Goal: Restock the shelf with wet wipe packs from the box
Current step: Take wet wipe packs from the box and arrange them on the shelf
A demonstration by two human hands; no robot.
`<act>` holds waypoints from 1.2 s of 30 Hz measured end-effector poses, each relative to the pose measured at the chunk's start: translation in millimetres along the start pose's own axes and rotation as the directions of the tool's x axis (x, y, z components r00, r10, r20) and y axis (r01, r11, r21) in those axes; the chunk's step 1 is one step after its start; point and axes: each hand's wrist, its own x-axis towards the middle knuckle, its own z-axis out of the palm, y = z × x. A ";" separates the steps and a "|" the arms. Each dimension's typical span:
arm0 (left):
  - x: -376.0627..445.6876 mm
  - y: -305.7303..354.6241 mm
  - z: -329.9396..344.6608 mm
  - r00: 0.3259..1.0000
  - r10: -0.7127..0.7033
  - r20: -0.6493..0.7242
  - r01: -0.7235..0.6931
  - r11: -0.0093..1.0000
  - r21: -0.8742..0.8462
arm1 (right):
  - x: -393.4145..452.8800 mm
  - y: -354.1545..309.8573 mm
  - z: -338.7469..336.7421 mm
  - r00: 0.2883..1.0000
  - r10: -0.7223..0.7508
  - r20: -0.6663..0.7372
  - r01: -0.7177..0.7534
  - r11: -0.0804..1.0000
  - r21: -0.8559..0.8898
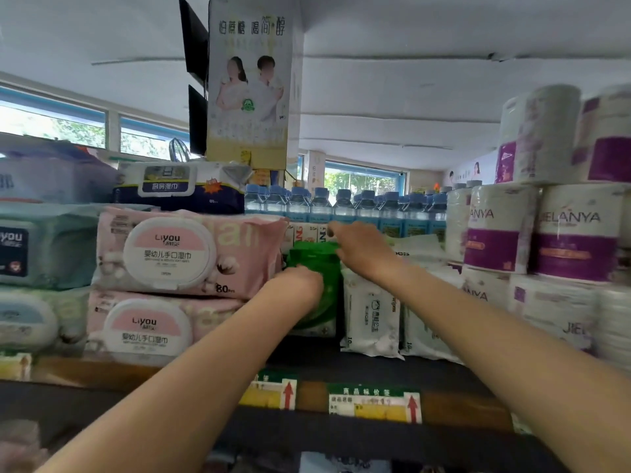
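Note:
A green wet wipe pack [316,259] stands upright on the shelf [307,361], between two stacked pink Liyou packs [184,254] and small white wipe packs [370,315]. My left hand [300,285] grips the green pack's front at its middle. My right hand [358,247] holds the pack's top right edge, fingers curled over it. More green packs seem to stand below and behind; their number is unclear. The box is out of view.
Blue-green wipe packs [44,247] fill the shelf's far left. A navy-and-white pack [181,187] lies on top of the pink ones. Water bottles [345,206] line up behind. Toilet-paper rolls [546,230] are stacked at the right. Price tags [374,402] run along the shelf's front edge.

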 end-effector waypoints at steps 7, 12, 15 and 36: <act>-37.9 43.9 0.1 0.966 0.212 -0.151 -0.235 0.960 -0.154 | -55.2 32.7 -35.4 0.967 -0.030 0.253 0.107 0.950 -0.295; -34.4 72.4 -7.6 0.967 0.251 -0.050 -0.256 0.949 -0.183 | -81.9 48.4 -14.4 0.917 0.105 0.384 0.046 0.930 -0.366; -31.8 78.8 -6.1 0.964 0.239 -0.117 -0.258 0.946 -0.198 | -87.4 49.7 -0.1 0.929 0.127 0.347 0.017 0.924 -0.383; -101.7 -85.8 28.5 0.694 0.132 -0.708 -0.270 0.959 -0.086 | -48.5 -81.8 -55.0 0.999 -0.032 0.026 0.023 0.955 0.295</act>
